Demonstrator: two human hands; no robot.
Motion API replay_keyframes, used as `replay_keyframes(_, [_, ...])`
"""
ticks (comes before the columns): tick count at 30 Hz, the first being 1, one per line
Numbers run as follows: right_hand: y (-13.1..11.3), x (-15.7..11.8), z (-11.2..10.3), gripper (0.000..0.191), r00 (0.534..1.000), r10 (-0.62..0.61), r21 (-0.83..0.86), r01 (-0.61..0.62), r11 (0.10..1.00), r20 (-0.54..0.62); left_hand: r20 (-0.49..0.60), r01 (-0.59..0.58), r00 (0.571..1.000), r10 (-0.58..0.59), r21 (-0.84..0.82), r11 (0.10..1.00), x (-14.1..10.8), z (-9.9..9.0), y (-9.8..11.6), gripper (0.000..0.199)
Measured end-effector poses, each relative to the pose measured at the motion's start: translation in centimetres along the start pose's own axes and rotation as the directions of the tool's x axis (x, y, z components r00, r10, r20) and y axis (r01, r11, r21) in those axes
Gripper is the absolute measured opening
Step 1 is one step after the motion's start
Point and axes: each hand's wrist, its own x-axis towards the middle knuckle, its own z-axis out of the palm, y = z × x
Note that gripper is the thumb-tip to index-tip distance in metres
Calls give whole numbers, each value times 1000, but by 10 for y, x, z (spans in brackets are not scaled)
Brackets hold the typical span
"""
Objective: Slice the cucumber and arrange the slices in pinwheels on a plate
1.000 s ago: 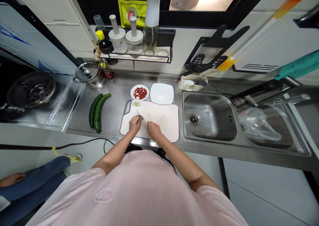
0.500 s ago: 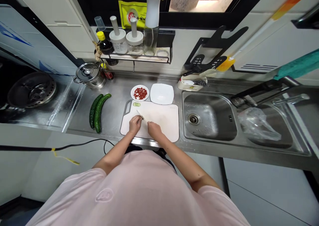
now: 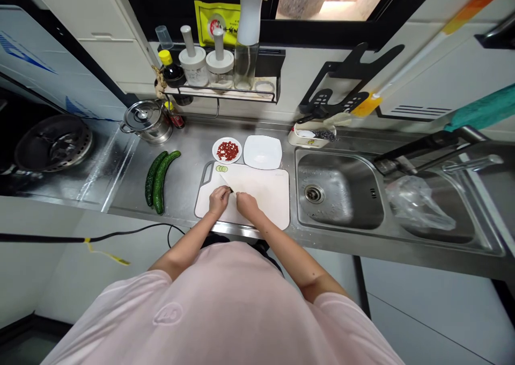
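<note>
My right grip (image 3: 247, 206) is around a slim pale-bladed knife (image 3: 226, 182), tip toward eleven o'clock over the white rectangular board (image 3: 261, 196), probably light, stiff, best handle-held; can't tell if my left grip (image 3: 218, 199) pinches that small dark-green piece (image 3: 232, 190).

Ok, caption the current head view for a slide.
Right grip holding a knife, left grip close by, over a white cutting board.

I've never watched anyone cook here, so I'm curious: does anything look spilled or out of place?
One small thing: a crumpled clear bag lies at the right-hand basin, perhaps an odd spot for one. No spill stands out: the red bits sit inside their plate, and the slices lie together on the board.
</note>
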Motion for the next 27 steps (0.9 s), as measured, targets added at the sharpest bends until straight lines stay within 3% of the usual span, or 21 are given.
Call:
replay_keyframes(7, [-3,7,-3,28,1000,14,21,-14,1000,2,-9,-3,1000,3,-11,1000,0,1,0,16])
replay_keyframes(16, [6,-7,7,24,999,31,56,-30,998,-14,-13,4,1000,-4,-11,1000,-1,1,1,15])
replay_keyframes(27, [0,4,1,24,999,33,32,-34,999,9,-26,-14,1000,14,-1,1000,-1,3,0,15])
